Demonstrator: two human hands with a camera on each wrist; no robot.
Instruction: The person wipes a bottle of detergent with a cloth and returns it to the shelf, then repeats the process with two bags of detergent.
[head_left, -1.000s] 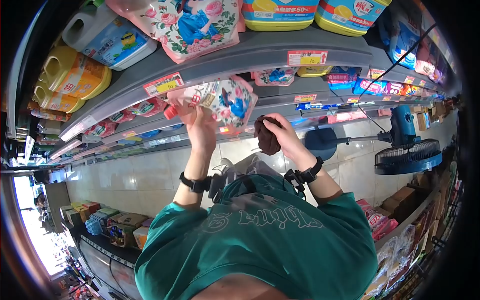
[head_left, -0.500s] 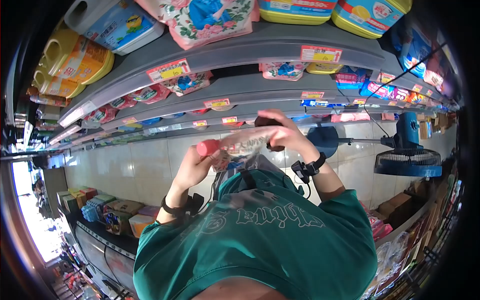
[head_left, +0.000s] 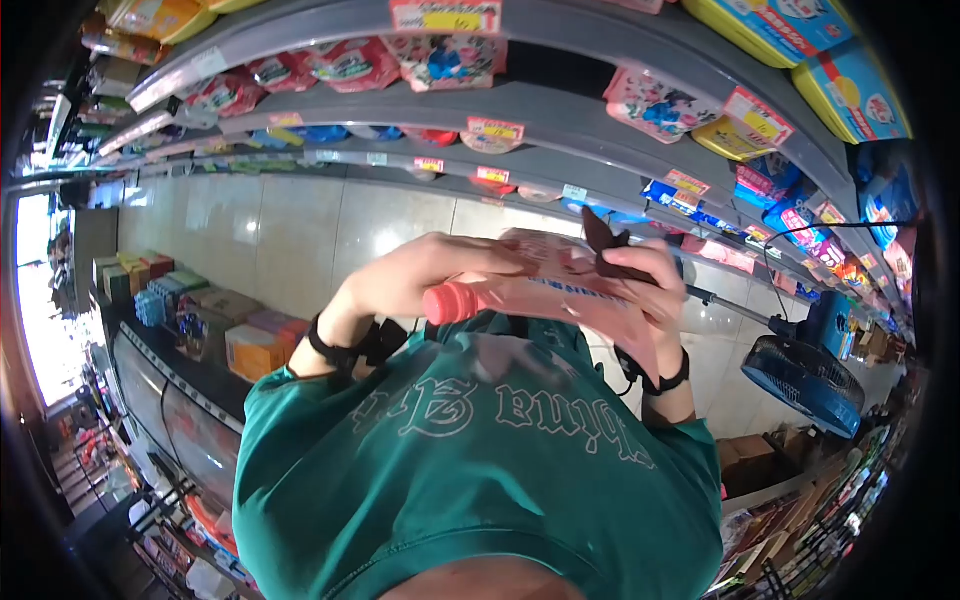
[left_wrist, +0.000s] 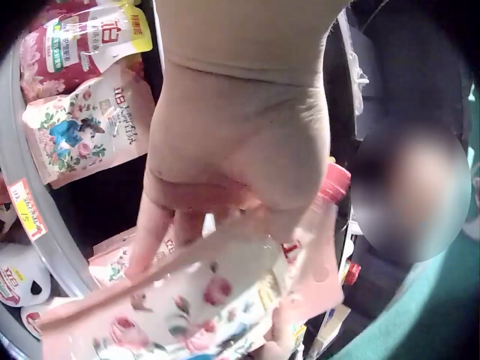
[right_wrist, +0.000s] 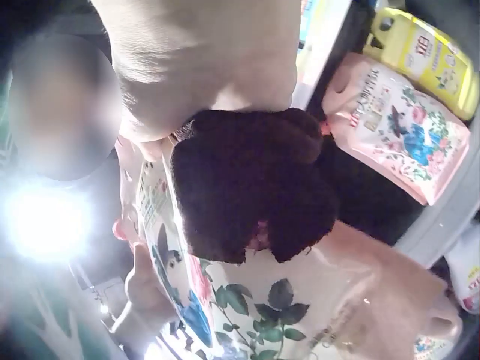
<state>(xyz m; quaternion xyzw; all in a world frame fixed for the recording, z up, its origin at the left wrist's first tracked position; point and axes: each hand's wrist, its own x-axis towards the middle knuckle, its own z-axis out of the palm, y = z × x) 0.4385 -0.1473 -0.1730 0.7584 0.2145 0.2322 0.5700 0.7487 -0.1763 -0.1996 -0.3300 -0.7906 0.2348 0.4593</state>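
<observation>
A pink floral refill pouch (head_left: 570,292) of detergent is held in front of the torso, its red cap (head_left: 450,303) toward the left. My left hand (head_left: 425,272) grips it close to the cap end, fingers over its edge in the left wrist view. At the pouch's other end, my right hand (head_left: 655,290) holds a dark brown cloth (right_wrist: 251,184). The right wrist view has this bunched cloth against the printed face of the pouch, hiding most of the fingers.
Shelves ahead carry similar floral pouches (head_left: 452,62), yellow-based jugs (head_left: 850,95) and price tags (head_left: 446,16). A blue floor fan (head_left: 805,385) stands at the right, with a cable running up from it. Behind at the left, a low counter bears boxes (head_left: 255,340).
The pouch has come down from in front of the shelf toward the chest and been turned over. My right hand has brought the cloth onto it. The head view has shifted lower.
</observation>
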